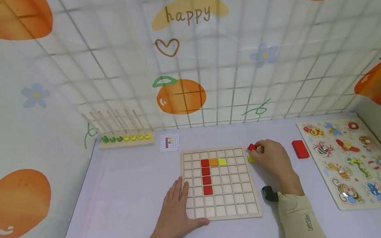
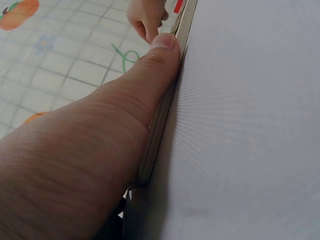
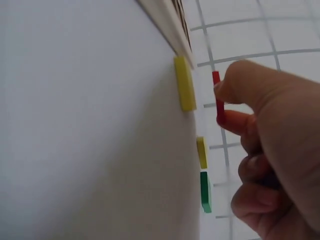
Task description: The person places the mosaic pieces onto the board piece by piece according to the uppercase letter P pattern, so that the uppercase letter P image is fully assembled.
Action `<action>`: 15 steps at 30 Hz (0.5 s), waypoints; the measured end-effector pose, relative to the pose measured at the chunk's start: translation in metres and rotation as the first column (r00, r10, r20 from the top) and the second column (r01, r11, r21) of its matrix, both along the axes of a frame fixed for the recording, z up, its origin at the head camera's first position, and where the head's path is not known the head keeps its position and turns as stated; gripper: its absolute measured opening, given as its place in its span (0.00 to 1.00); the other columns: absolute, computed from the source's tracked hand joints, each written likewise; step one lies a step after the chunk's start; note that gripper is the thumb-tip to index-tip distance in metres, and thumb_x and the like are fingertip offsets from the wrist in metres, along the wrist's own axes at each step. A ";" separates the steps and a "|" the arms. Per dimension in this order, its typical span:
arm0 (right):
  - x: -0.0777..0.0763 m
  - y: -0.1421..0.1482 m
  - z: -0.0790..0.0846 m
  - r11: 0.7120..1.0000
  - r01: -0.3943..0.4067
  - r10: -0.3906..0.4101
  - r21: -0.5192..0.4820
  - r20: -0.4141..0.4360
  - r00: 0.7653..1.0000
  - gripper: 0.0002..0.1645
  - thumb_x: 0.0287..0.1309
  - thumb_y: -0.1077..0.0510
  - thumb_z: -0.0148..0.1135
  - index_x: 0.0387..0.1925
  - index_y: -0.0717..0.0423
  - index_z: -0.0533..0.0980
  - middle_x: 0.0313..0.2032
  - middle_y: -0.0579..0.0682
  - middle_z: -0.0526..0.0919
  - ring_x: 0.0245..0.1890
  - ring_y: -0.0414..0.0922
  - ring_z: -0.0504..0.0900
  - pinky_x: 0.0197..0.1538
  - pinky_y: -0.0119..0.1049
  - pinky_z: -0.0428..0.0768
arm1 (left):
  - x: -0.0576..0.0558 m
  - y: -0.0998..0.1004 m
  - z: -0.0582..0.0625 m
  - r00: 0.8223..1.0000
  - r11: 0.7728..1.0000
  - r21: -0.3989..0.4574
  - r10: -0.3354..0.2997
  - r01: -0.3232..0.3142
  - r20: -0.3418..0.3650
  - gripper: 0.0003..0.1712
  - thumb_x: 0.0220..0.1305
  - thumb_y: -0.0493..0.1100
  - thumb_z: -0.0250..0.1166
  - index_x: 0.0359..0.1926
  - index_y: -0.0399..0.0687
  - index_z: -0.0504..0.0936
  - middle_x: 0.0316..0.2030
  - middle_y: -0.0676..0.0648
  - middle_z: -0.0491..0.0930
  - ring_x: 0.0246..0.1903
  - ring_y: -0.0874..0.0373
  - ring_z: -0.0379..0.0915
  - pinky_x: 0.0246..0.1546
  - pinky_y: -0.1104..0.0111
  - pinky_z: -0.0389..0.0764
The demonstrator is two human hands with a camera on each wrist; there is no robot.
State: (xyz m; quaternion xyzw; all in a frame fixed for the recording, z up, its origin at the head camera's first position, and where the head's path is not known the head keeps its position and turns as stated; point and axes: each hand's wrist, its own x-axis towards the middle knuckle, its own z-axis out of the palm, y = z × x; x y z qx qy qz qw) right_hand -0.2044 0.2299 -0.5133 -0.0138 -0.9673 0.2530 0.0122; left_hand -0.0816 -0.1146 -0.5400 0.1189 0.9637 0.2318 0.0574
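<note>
A wooden grid board (image 1: 230,210) lies on the table with a column of several red tiles (image 1: 206,180), an orange tile (image 1: 214,162) and a yellow tile (image 1: 222,161) in its cells. My left hand (image 1: 172,209) rests at the board's lower left corner, fingers extended along the left side and thumb along the near edge. Right of the board, my right hand (image 1: 273,160) pinches a red square tile (image 3: 220,112) between thumb and index finger, above the table. Below it lie a thick yellow piece (image 3: 185,85), a smaller yellow one (image 3: 202,152) and a green one (image 3: 205,192).
A small printed pattern card (image 1: 169,142) lies beyond the board. At the back left stands a pegged wooden rack (image 1: 127,143) with green and yellow beads. To the right are a red block (image 1: 300,149) and an insect puzzle board (image 1: 360,167). Printed curtains surround the table.
</note>
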 end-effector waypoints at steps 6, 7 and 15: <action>0.006 0.000 0.001 0.999 -0.038 0.038 -0.003 0.000 0.999 0.20 0.62 0.51 0.62 0.47 0.61 0.84 0.30 0.53 0.78 0.32 0.48 0.74 0.33 0.37 0.70 | 0.000 0.000 0.002 1.000 1.000 0.000 0.001 -0.001 0.002 0.77 0.40 0.83 0.70 0.81 0.45 0.51 0.83 0.44 0.41 0.82 0.46 0.40 0.79 0.48 0.53; 0.007 -0.001 0.001 0.999 -0.046 0.046 -0.005 -0.001 0.999 0.20 0.61 0.51 0.62 0.47 0.61 0.84 0.30 0.53 0.78 0.32 0.48 0.74 0.33 0.37 0.71 | 0.000 0.001 0.001 1.000 1.000 -0.003 0.001 -0.001 0.003 0.77 0.40 0.83 0.70 0.81 0.45 0.51 0.83 0.44 0.41 0.82 0.46 0.40 0.79 0.48 0.53; 0.018 -0.017 0.004 0.995 -0.095 0.095 -0.012 -0.008 0.995 0.18 0.61 0.52 0.66 0.48 0.58 0.84 0.30 0.51 0.77 0.30 0.47 0.73 0.30 0.35 0.69 | 0.000 0.000 0.001 1.000 1.000 -0.002 -0.004 0.004 0.004 0.77 0.40 0.83 0.70 0.81 0.45 0.51 0.83 0.44 0.40 0.82 0.46 0.39 0.79 0.48 0.52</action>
